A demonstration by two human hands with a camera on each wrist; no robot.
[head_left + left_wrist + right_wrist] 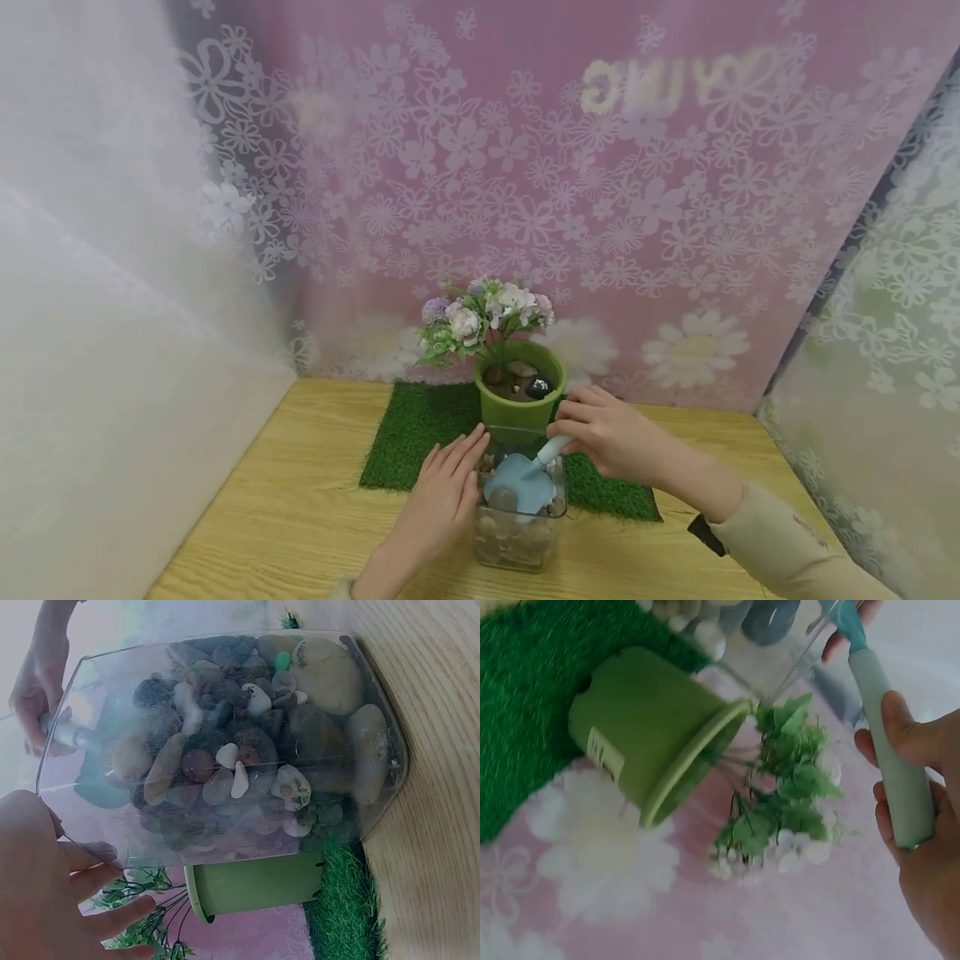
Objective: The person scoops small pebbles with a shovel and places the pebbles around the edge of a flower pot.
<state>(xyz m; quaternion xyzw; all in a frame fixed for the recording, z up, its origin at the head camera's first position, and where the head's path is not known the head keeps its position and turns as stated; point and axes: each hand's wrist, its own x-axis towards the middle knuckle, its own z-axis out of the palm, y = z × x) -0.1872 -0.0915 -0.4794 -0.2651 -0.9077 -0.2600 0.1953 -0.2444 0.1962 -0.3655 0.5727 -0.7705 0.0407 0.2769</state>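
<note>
A small trowel with a blue scoop and a pale handle is gripped by my right hand. Its scoop is inside a clear plastic container filled with pebbles, and a rounded stone sits on the blade. My left hand rests against the container's left side near the rim, fingers straight. Right behind the container stands a green flowerpot, holding stones and artificial flowers in white and purple.
Under the pot lies a rectangle of artificial grass on the wooden table. A pink floral curtain hangs close behind the pot, with pale sheets on both sides.
</note>
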